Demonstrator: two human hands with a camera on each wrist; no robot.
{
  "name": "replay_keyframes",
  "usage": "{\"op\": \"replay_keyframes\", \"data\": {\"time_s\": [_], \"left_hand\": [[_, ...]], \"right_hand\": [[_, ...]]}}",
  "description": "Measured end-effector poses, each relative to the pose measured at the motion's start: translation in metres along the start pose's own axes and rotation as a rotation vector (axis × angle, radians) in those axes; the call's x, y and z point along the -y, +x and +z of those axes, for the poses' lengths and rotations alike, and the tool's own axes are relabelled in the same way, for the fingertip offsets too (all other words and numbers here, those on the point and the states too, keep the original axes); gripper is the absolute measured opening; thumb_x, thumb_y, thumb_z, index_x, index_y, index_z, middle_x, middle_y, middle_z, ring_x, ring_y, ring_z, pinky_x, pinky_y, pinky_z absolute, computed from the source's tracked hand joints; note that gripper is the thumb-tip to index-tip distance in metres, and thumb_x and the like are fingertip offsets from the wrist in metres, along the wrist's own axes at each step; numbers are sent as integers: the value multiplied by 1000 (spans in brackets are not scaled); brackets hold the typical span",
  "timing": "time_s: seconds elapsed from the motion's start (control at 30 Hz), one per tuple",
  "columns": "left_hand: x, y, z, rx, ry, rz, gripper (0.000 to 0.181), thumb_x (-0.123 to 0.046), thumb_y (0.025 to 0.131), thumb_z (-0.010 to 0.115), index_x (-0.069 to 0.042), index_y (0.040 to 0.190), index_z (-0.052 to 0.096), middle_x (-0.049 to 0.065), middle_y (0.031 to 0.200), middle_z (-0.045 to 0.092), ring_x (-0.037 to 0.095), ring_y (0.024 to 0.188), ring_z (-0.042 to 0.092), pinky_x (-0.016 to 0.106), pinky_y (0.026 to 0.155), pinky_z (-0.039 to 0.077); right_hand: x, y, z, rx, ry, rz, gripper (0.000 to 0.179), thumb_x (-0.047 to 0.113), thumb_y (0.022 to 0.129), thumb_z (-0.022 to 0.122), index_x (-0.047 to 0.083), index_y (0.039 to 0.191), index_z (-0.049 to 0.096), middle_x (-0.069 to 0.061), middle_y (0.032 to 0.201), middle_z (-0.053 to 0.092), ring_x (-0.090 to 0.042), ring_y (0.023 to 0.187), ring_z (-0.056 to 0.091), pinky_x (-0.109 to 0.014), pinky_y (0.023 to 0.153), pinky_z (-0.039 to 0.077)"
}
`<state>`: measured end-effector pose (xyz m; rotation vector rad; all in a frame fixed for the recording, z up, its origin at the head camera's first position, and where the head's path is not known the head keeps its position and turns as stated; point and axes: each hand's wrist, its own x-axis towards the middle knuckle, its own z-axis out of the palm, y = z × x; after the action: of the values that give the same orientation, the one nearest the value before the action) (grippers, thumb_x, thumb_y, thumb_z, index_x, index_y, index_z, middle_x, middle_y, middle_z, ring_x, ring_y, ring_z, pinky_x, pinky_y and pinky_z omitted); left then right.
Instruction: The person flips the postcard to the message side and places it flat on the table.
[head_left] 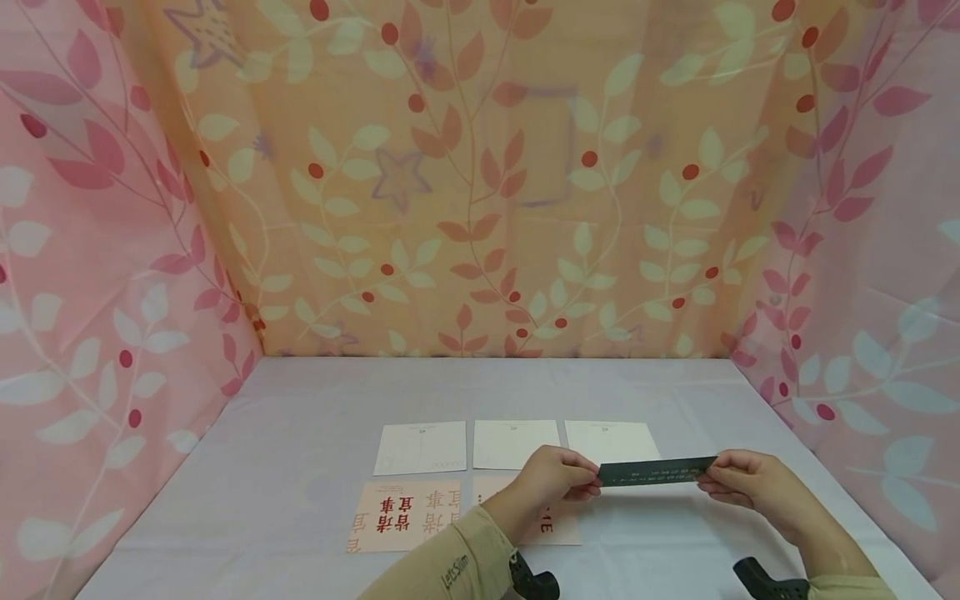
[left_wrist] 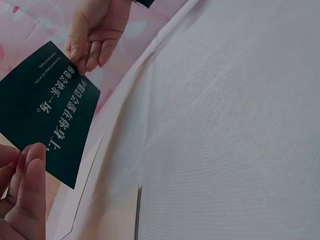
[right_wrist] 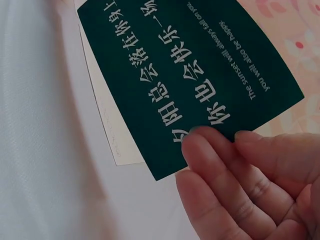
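A dark green card (head_left: 657,472) with white Chinese and English lettering is held above the table between both hands. My left hand (head_left: 553,479) pinches its left end between thumb and fingers. At the opposite end, the thumb and fingers of my right hand (head_left: 753,485) grip the edge. Seen from the head, the card is tilted nearly edge-on; its printed face (right_wrist: 170,65) shows fully in the right wrist view. Under the left forearm lies a cream card with red print (head_left: 558,533), partly covered by the hand and sleeve.
Three white cards lie in a row behind the hands: left (head_left: 420,448), middle (head_left: 515,442) and right (head_left: 611,437). In front of them at left is a cream card with red characters (head_left: 405,517). Patterned curtains (head_left: 480,183) enclose the white table (head_left: 300,400) at back and sides.
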<state>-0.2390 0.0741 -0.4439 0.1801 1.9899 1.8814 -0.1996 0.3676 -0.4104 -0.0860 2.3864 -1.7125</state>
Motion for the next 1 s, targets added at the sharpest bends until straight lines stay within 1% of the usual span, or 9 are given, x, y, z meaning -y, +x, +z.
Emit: {"op": "replay_keyframes", "data": {"time_s": [0.2, 0.33, 0.4, 0.53, 0.67, 0.87, 1.0], "left_hand": [[2, 0, -2, 8, -37, 11, 8, -4, 81, 64, 0, 81, 70, 11, 74, 69, 16, 65, 65, 31, 62, 55], [2, -2, -3, 10, -39, 15, 11, -6, 82, 63, 3, 84, 70, 10, 75, 69, 16, 66, 65, 31, 64, 54], [1, -3, -4, 12, -40, 15, 12, -6, 82, 63, 4, 84, 70, 10, 75, 69, 16, 67, 65, 31, 64, 54], [0, -3, -5, 10, -33, 19, 12, -6, 82, 63, 3, 84, 70, 9, 74, 69, 16, 67, 65, 30, 64, 54], [2, -3, -6, -5, -37, 14, 11, -8, 82, 65, 2, 83, 71, 8, 73, 68, 16, 66, 65, 30, 64, 54], [4, -3, -6, -39, -54, -5, 7, -10, 78, 69, -3, 80, 70, 6, 70, 67, 12, 63, 63, 30, 64, 54], [4, -3, -7, -47, -39, 13, 5, -8, 77, 70, -4, 79, 69, 6, 70, 66, 13, 63, 63, 29, 63, 54]], "right_hand": [[-4, -1, -5, 104, 9, -54, 33, 14, 94, 51, -16, 107, 52, -14, 99, 66, -19, 90, 65, -34, 78, 52], [-2, 0, -5, 145, 5, -43, 35, 17, 96, 46, -15, 110, 52, -15, 103, 65, -18, 92, 64, -32, 78, 52], [0, 0, -5, 147, 2, -27, 35, 19, 97, 45, -12, 109, 54, -15, 104, 65, -19, 92, 64, -31, 78, 52], [0, 0, -3, 140, -5, -7, 37, 20, 96, 46, -13, 109, 54, -14, 104, 65, -22, 93, 64, -32, 79, 52], [-1, 2, 0, 98, -27, 11, 39, 22, 94, 50, -14, 109, 54, -13, 104, 64, -24, 91, 64, -35, 78, 52], [-3, 5, 6, 37, -80, 22, 40, 23, 91, 56, -13, 109, 54, -14, 103, 61, -20, 84, 62, -36, 75, 53], [-3, 6, 8, 15, -117, 26, 40, 24, 89, 59, -12, 108, 54, -13, 100, 63, -19, 81, 62, -34, 73, 54]]}}
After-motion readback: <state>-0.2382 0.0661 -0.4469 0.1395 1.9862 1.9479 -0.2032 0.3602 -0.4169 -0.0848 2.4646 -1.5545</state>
